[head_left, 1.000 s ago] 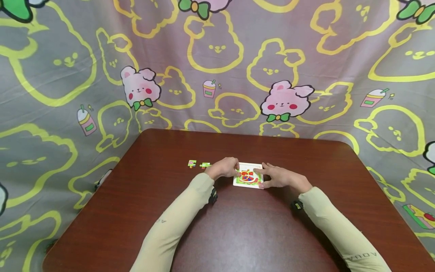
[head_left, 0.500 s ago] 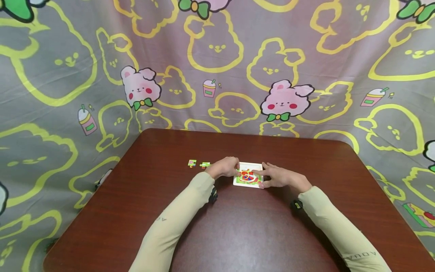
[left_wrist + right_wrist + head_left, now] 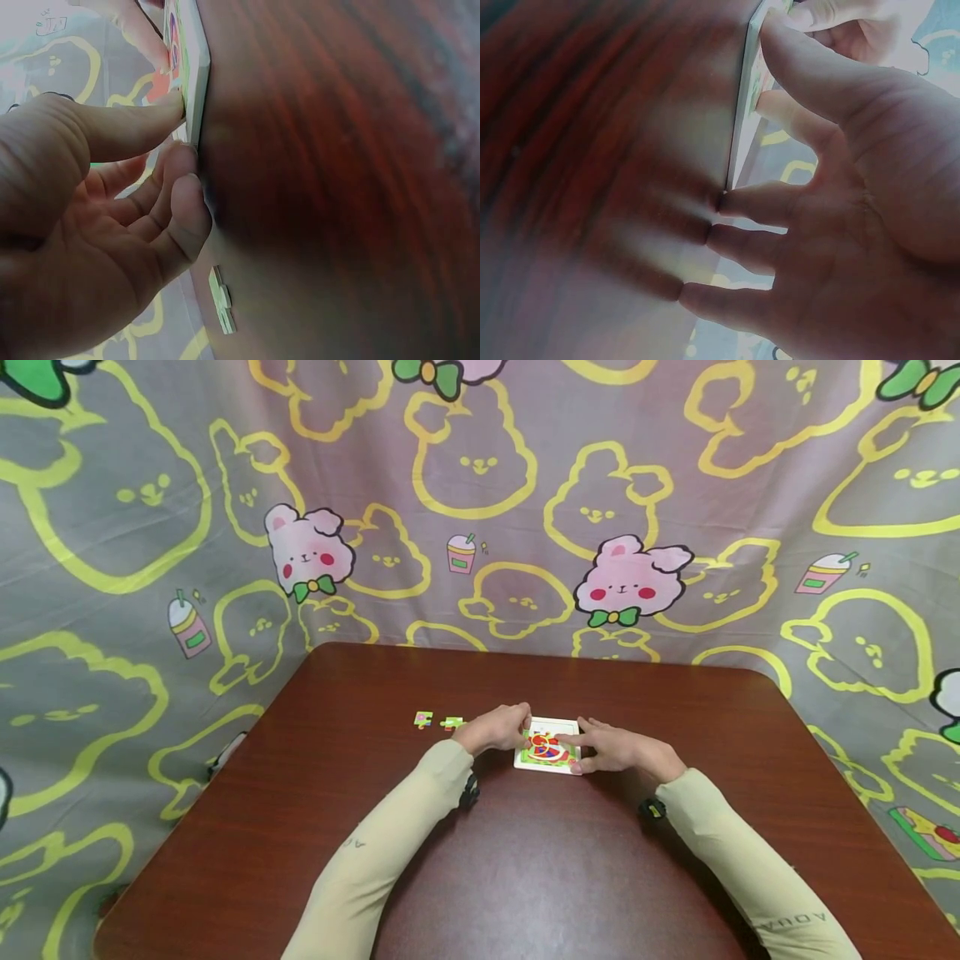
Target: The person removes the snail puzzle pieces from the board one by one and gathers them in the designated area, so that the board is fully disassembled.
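A puzzle board point(image 3: 553, 724) is touched by two hands on the desk point(image 3: 480, 860).
Its left edge is grasped between the thumb and curled fingers of the left hand point(image 3: 495, 729); its right side is touched by the right hand point(image 3: 615, 750), whose fingers are stretched and released. Farther left, a pink-and-green piece point(image 3: 423, 719) and a green piece point(image 3: 452, 723) are laid loose.

On my feed both arms reach forward and angle inward, the left arm point(image 3: 390, 843) and right arm point(image 3: 750, 860) in pale sleeves to the wrists. I see the left hand point(image 3: 495, 728) with thumb extended and fingers bent in a pinch; the right hand point(image 3: 618, 750) lies spread, thumb and fingers apart, fingertips pointing down.
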A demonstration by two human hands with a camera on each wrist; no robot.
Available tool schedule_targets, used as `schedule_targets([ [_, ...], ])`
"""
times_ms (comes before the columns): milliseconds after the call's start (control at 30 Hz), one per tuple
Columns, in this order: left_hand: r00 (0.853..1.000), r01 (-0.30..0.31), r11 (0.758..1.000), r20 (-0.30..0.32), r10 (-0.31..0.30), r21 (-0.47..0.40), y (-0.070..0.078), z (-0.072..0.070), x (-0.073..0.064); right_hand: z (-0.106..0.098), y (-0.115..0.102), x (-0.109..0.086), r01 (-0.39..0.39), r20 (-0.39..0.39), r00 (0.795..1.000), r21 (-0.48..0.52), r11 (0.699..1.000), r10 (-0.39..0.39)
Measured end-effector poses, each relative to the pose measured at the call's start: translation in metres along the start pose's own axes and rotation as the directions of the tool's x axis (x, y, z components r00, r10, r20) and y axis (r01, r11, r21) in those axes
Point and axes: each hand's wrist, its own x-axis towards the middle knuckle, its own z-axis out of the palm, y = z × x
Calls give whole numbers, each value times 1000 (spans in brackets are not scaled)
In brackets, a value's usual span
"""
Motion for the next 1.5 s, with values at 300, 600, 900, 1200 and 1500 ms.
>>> schedule_targets([
  [300, 999, -45, 999, -22, 45, 23, -3, 2, -3, 0, -1, -1, -17, 4, 1000, 13, 1000, 17],
  [600, 993, -108, 994, -45, 106, -29, -8, -1, -8, 0, 0, -1, -3, -11, 1000, 6, 1000, 3],
  [900, 995, -98, 978, -38, 92, -185, -13, -2, -11, 1, 2, 0, -29, -11, 1000, 29, 999, 29],
  [1200, 995, -92, 987, -58, 86, -128, -13, -1, -11, 0, 2, 1, -22, -10, 1000, 31, 999, 23],
  [1500, 993, -108, 992, -46, 105, -60, -8, -2, -11, -2, 1, -1, -25, -11, 1000, 20, 1000, 25],
])
